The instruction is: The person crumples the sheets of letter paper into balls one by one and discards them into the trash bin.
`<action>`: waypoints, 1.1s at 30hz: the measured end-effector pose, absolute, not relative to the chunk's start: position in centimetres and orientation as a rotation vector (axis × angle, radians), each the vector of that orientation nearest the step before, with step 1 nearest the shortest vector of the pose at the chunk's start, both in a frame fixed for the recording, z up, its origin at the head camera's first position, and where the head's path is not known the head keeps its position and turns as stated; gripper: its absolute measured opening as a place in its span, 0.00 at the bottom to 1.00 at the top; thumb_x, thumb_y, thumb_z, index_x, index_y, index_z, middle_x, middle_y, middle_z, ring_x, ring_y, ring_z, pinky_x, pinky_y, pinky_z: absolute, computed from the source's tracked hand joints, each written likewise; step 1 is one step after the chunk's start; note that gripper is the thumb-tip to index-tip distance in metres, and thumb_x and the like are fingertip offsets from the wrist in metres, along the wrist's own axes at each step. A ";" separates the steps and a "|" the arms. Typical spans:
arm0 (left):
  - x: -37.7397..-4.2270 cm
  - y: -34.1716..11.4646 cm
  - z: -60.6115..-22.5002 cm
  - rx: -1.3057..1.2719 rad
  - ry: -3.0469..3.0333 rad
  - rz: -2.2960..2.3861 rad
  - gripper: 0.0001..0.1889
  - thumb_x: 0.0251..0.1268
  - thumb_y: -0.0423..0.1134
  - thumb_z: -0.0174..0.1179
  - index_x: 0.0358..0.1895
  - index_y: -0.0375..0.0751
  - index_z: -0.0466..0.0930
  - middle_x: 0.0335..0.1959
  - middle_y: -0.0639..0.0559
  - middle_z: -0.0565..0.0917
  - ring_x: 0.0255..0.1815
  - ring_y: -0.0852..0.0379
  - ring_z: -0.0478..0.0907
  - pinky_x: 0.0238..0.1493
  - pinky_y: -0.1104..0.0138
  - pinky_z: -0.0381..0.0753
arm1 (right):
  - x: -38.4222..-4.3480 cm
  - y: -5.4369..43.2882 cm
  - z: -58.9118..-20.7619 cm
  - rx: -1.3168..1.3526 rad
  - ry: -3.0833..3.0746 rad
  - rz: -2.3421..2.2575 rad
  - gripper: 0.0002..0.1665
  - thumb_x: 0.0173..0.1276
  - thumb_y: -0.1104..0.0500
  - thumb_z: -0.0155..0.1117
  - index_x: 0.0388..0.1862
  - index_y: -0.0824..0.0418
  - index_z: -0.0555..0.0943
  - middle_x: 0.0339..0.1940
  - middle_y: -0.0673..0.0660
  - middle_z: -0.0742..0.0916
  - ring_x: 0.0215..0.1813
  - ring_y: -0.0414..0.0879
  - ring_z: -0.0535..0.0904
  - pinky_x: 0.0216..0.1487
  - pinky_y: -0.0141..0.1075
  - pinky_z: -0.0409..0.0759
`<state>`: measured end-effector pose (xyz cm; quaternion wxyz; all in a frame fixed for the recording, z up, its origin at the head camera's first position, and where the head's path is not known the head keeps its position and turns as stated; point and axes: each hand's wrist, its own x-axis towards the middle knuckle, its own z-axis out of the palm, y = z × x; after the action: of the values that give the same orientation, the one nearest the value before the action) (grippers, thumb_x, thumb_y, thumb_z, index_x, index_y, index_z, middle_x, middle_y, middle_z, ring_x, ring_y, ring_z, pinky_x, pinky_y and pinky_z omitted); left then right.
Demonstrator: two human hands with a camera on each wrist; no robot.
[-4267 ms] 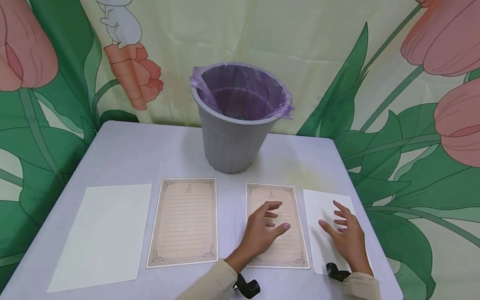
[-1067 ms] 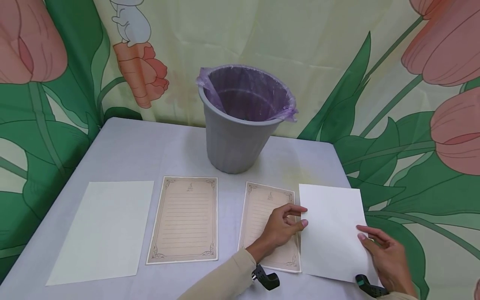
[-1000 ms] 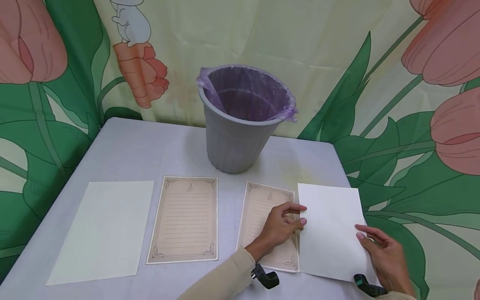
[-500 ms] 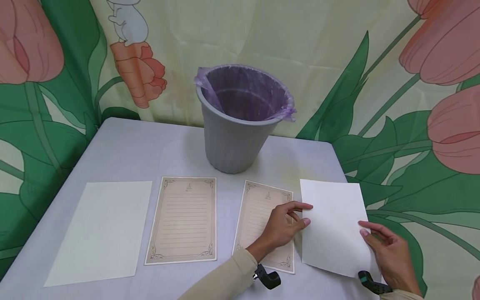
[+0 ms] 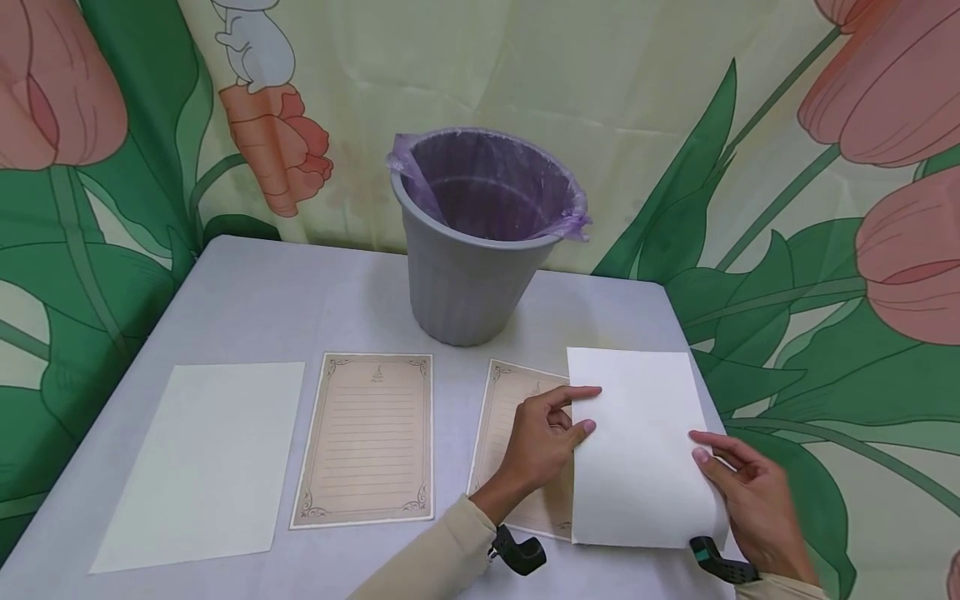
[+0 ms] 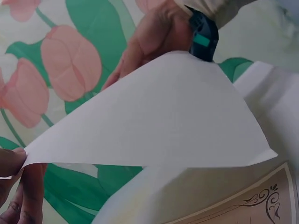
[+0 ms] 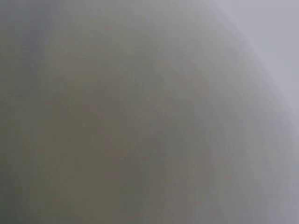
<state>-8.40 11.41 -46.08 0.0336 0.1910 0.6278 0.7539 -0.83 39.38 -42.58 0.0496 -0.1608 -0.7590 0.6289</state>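
Note:
Between my two hands a plain white sheet of paper (image 5: 637, 458) is held up off the table, at the right of the head view. My left hand (image 5: 542, 437) pinches its left edge between thumb and fingers. At the opposite edge my right hand (image 5: 753, 500) pinches it the same way. The raised sheet covers part of a bordered, lined sheet of letter paper (image 5: 510, 417) lying beneath and to its left. In the left wrist view the white sheet (image 6: 163, 116) bows between both hands. The right wrist view is only a blur.
A second lined letter sheet (image 5: 367, 442) and another blank white sheet (image 5: 210, 467) lie on the left of the white-covered table (image 5: 300, 292). Behind them stands a grey waste bin (image 5: 465, 292) with a purple liner (image 5: 495, 192). A tulip-print cloth (image 5: 645, 100) hangs at the back.
Earlier my hands hovered over the right-hand sheets; since then they have taken the white sheet by its edges. In the last half second it has moved left and up, over the lined sheet.

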 end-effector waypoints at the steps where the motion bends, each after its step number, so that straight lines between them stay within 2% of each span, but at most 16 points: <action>1: -8.5 11.1 -46.0 0.575 1.932 2.327 0.25 0.66 0.24 0.71 0.63 0.50 0.87 0.28 0.43 0.80 0.20 0.68 0.65 0.21 0.77 0.63 | -0.9 39.1 -42.5 -0.461 -2.312 1.931 0.21 0.74 0.65 0.72 0.63 0.65 0.85 0.51 0.37 0.91 0.47 0.34 0.90 0.41 0.32 0.90; 7: -9.1 8.8 -45.9 0.508 1.952 2.370 0.25 0.68 0.23 0.69 0.65 0.50 0.86 0.46 0.45 0.87 0.22 0.67 0.64 0.23 0.77 0.63 | -1.2 37.5 -42.4 -0.338 -2.375 1.987 0.22 0.75 0.67 0.70 0.66 0.67 0.82 0.53 0.41 0.90 0.48 0.37 0.89 0.43 0.35 0.91; 10: -9.5 7.5 -45.9 0.464 1.945 2.411 0.25 0.68 0.23 0.69 0.65 0.49 0.86 0.42 0.46 0.85 0.21 0.67 0.61 0.23 0.76 0.61 | -1.3 36.9 -42.7 -0.293 -2.451 1.983 0.25 0.73 0.68 0.71 0.67 0.68 0.80 0.53 0.41 0.90 0.48 0.38 0.90 0.43 0.38 0.92; 14: -10.1 5.7 -46.0 0.423 1.966 2.438 0.26 0.67 0.23 0.69 0.65 0.49 0.86 0.29 0.46 0.75 0.20 0.67 0.58 0.23 0.75 0.59 | -1.3 36.0 -43.2 -0.234 -2.546 1.938 0.27 0.70 0.69 0.73 0.67 0.70 0.79 0.53 0.39 0.91 0.51 0.38 0.91 0.44 0.39 0.92; 16: -10.3 4.9 -46.1 0.432 1.994 2.429 0.26 0.68 0.23 0.69 0.66 0.49 0.85 0.28 0.46 0.73 0.20 0.66 0.57 0.22 0.75 0.59 | -1.5 35.5 -43.5 -0.200 -2.571 1.901 0.27 0.70 0.68 0.74 0.67 0.70 0.80 0.53 0.39 0.91 0.51 0.38 0.91 0.44 0.38 0.92; 19: -10.5 3.7 -46.3 0.465 2.042 2.409 0.27 0.68 0.23 0.69 0.67 0.48 0.84 0.34 0.44 0.82 0.20 0.66 0.56 0.22 0.75 0.58 | -1.8 34.6 -43.6 -0.150 -2.551 1.867 0.26 0.69 0.70 0.75 0.65 0.72 0.81 0.53 0.41 0.91 0.50 0.38 0.90 0.44 0.36 0.91; 21: -10.6 3.1 -46.4 0.482 2.078 2.393 0.27 0.68 0.24 0.69 0.68 0.47 0.83 0.45 0.43 0.88 0.20 0.67 0.57 0.22 0.75 0.59 | -2.1 34.0 -43.5 -0.124 -2.518 1.846 0.25 0.67 0.71 0.75 0.63 0.73 0.82 0.53 0.42 0.91 0.50 0.38 0.89 0.45 0.35 0.91; 23: -10.6 2.5 -46.4 0.480 2.111 2.385 0.28 0.68 0.23 0.69 0.69 0.46 0.83 0.57 0.44 0.89 0.20 0.67 0.59 0.22 0.75 0.60 | -2.5 33.4 -43.5 -0.107 -2.482 1.836 0.24 0.66 0.72 0.75 0.61 0.74 0.83 0.52 0.44 0.90 0.49 0.38 0.88 0.44 0.34 0.90; 25: -10.5 2.0 -46.3 0.470 2.145 2.372 0.27 0.68 0.23 0.68 0.68 0.47 0.83 0.57 0.45 0.90 0.20 0.67 0.62 0.22 0.75 0.61 | -2.8 32.8 -43.4 -0.099 -2.457 1.828 0.23 0.66 0.73 0.75 0.59 0.74 0.84 0.51 0.44 0.90 0.47 0.38 0.88 0.43 0.33 0.90; 29: -10.3 1.4 -46.1 0.467 2.214 2.351 0.27 0.69 0.23 0.67 0.68 0.51 0.84 0.39 0.46 0.88 0.20 0.67 0.64 0.22 0.75 0.62 | -3.2 31.9 -43.3 -0.083 -2.405 1.845 0.21 0.65 0.75 0.74 0.57 0.75 0.84 0.49 0.46 0.91 0.46 0.39 0.88 0.42 0.34 0.91; 31: -10.3 1.2 -46.1 0.476 2.245 2.343 0.27 0.70 0.23 0.67 0.67 0.51 0.85 0.40 0.47 0.89 0.20 0.66 0.67 0.22 0.75 0.65 | -3.4 31.5 -43.3 -0.063 -2.387 1.847 0.20 0.66 0.76 0.73 0.57 0.76 0.84 0.48 0.46 0.92 0.47 0.39 0.89 0.43 0.35 0.91; 33: -10.3 1.1 -46.2 0.483 2.267 2.338 0.26 0.70 0.23 0.66 0.67 0.51 0.85 0.47 0.48 0.92 0.21 0.65 0.69 0.23 0.75 0.68 | -3.6 31.2 -43.3 -0.043 -2.362 1.855 0.19 0.65 0.77 0.73 0.56 0.76 0.84 0.48 0.46 0.92 0.48 0.40 0.90 0.43 0.36 0.92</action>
<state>-10.26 1.08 -46.17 -0.0753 0.1462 0.6867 0.7081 -3.58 31.15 -43.33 0.0690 -0.0141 -0.7845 0.6161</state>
